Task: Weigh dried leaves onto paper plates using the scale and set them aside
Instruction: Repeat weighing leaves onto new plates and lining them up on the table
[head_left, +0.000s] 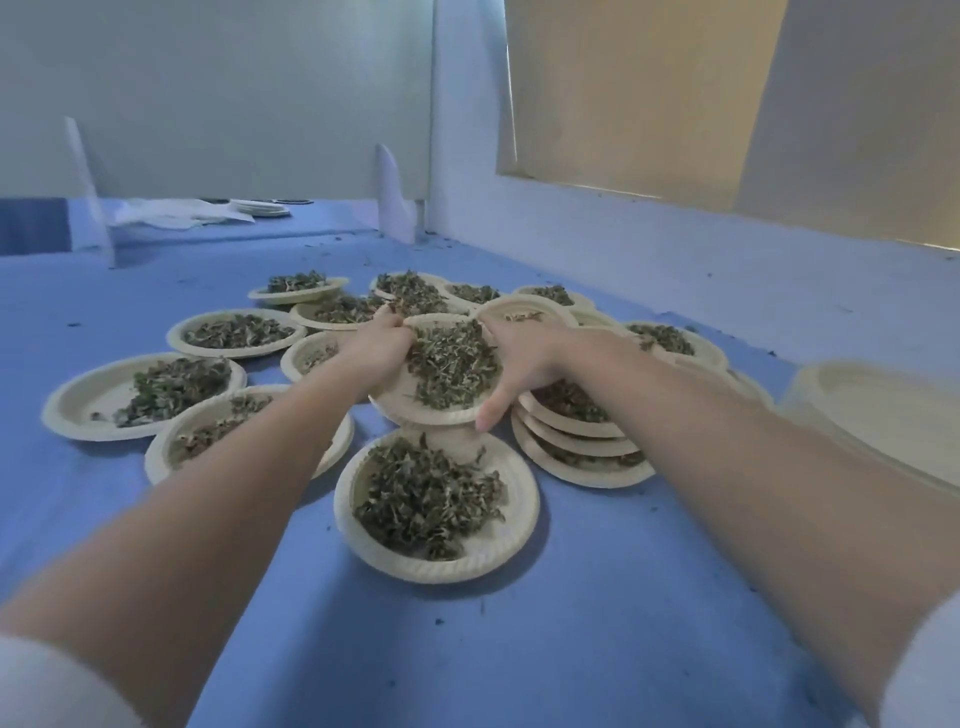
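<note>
Paper plate btwn both hands

I see cream paper plates with matt, slightly fluted rims, each heaped with dried leaves that look crisp, curled and rough, dull green-brown. Under them the blue table cover reads as matt cloth or soft sheet, smooth but flecked with leaf crumbs. At the far left, a crumpled sheet looks like thin white plastic or paper; I cannot tell which.
</note>
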